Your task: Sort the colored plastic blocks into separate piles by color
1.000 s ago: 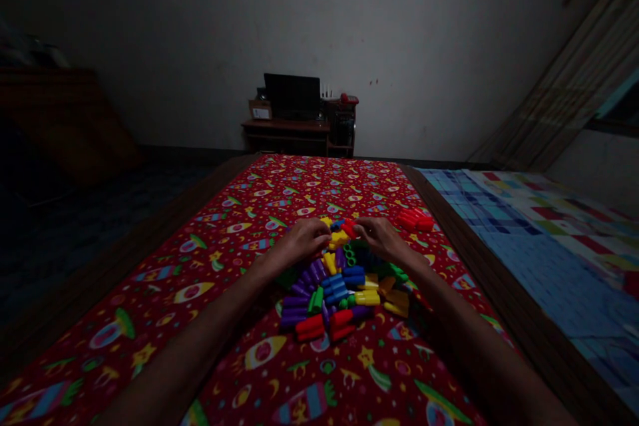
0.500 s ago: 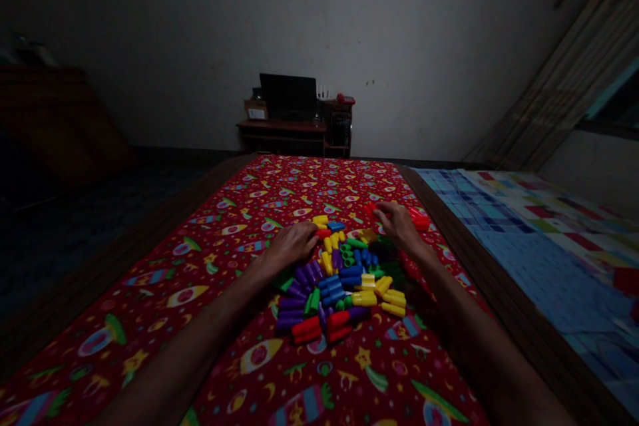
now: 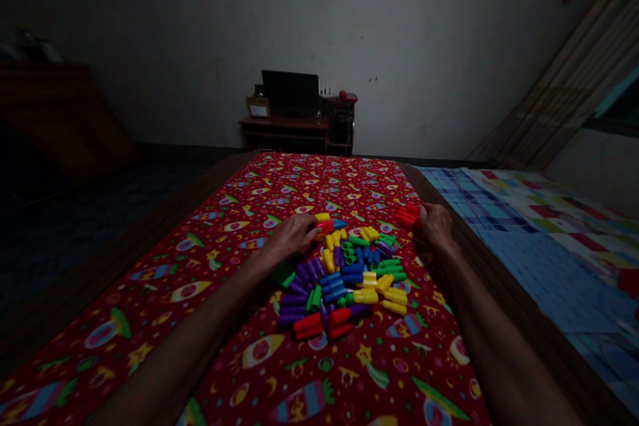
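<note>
A heap of small plastic pegs [image 3: 344, 276] in blue, yellow, purple, green and red lies on a red cloth with rocket prints [image 3: 279, 359]. My left hand [image 3: 292, 237] rests at the heap's far left edge, its fingers curled against a red and yellow peg [image 3: 324, 223]. Off to the right, my right hand [image 3: 435, 225] is closed on a separate small cluster of red pegs [image 3: 408, 214] near the cloth's right edge.
A dark wooden frame [image 3: 504, 293] borders the cloth. A checked blue and multicolour mat [image 3: 549, 239] lies to the right. A low desk with a dark screen [image 3: 291, 94] stands against the far wall. The room is dim.
My right hand left the far side of the heap and moved right to the red cluster. My left hand stayed at the heap's far left edge.
</note>
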